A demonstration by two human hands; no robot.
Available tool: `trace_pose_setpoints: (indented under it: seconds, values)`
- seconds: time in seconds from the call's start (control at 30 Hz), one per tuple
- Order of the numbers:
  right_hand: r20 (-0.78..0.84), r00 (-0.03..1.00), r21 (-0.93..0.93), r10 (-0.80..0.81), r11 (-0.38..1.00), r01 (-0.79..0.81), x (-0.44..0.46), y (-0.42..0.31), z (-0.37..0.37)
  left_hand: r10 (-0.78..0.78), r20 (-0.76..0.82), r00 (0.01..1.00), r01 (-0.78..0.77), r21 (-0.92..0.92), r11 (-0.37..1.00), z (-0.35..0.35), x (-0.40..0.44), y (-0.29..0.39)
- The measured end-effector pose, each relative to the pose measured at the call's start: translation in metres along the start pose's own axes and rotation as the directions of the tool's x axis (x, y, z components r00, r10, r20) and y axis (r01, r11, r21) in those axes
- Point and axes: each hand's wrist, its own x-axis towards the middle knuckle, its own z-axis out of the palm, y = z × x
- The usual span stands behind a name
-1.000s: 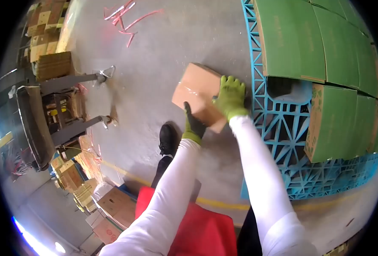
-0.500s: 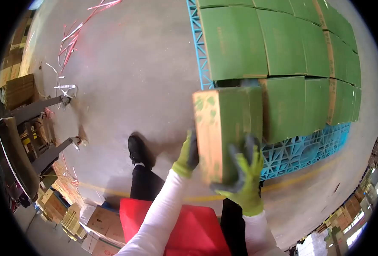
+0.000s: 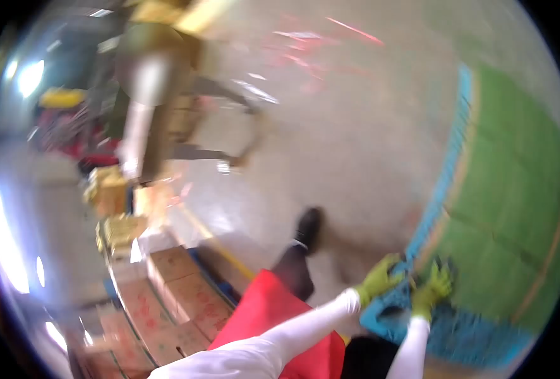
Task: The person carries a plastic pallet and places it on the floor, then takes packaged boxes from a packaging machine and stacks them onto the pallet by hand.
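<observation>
Both hands wear yellow-green gloves with dark palms and fingers. My left hand [image 3: 381, 278] reaches to the near-left corner of a blue plastic pallet [image 3: 441, 201], its fingers stretched out and somewhat blurred. Just to its right, my right hand [image 3: 434, 288] has its fingers apart at the near edge of the green cardboard boxes [image 3: 507, 221]. The boxes lie side by side on the pallet, their tops forming one green surface. Between the hands I see no box held. Motion blur hides whether either hand touches a box.
Brown cartons [image 3: 182, 278] are stacked at lower left, beside a yellow floor line [image 3: 213, 243]. A blurred cart with dark legs [image 3: 198, 153] stands at upper left. Pink and white strapping scraps [image 3: 305, 57] lie on the concrete floor. My black shoe [image 3: 309, 224] is left of the pallet.
The view has swung left, shifting the pallet rightward in it. The green box that was between my hands is no longer held; the near-left corner of the pallet is now covered with green.
</observation>
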Motion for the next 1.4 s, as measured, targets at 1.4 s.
trace_pose_setpoints:
  seconds: [1.4]
  values:
    - [0.482,0.46,0.867,-0.746,0.482,-0.126,0.24,-0.784,-0.486,-0.425,-0.672,0.607,-0.38,-0.715,0.587,-0.694,-0.182,0.35]
